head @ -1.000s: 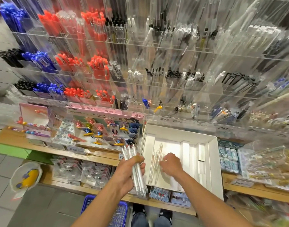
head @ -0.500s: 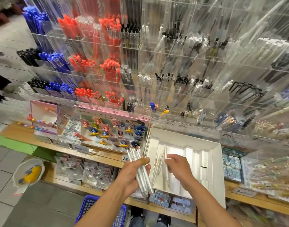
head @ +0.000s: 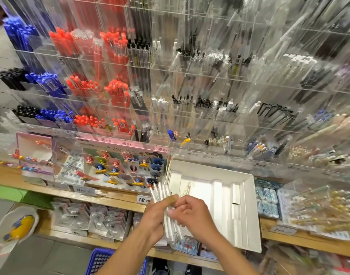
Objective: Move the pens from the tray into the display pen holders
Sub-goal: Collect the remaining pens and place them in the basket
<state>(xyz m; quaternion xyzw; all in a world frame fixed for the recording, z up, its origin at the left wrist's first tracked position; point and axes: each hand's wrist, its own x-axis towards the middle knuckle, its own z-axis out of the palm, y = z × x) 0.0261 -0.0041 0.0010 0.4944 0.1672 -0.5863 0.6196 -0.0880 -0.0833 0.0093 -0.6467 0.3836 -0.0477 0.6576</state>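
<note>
1. Head view, hands: the left hand (head: pixel 157 214) is gripping a bundle of white pens (head: pixel 166 207), its fingers curling round the barrels at mid-length. The right hand (head: pixel 192 213) is meeting the bundle from the other side, thumb and fingers pinching at the same barrels. Motion blur is hiding whether it is adding a pen or squaring the bundle.

2. Head view, location of goods: the bundle is standing tilted in front of the near-left corner of the white tray (head: pixel 247 213), tips pointing up and away. The tray is resting on the wooden shelf (head: pixel 118 199). What looks like a pen or two is lying in its left channel – too faint to count.

3. Head view, destination: the clear display pen holders (head: pixel 190 108) are rising in tiers behind and above the tray, most compartments already carrying stock. Which compartment is intended cannot be told.

4. Head view, surroundings: a carded figurine display (head: pixel 126 167) is sitting left of the tray, and a blue basket (head: pixel 102 261) is showing below the shelf.

5. Handling judgement: the pens are appearing light, stiff and smooth – likely to slide against each other and fan out if held loosely. A full wrap round the middle of the barrels is suiting the carry; ends should be levelled before dropping into a narrow holder.
</note>
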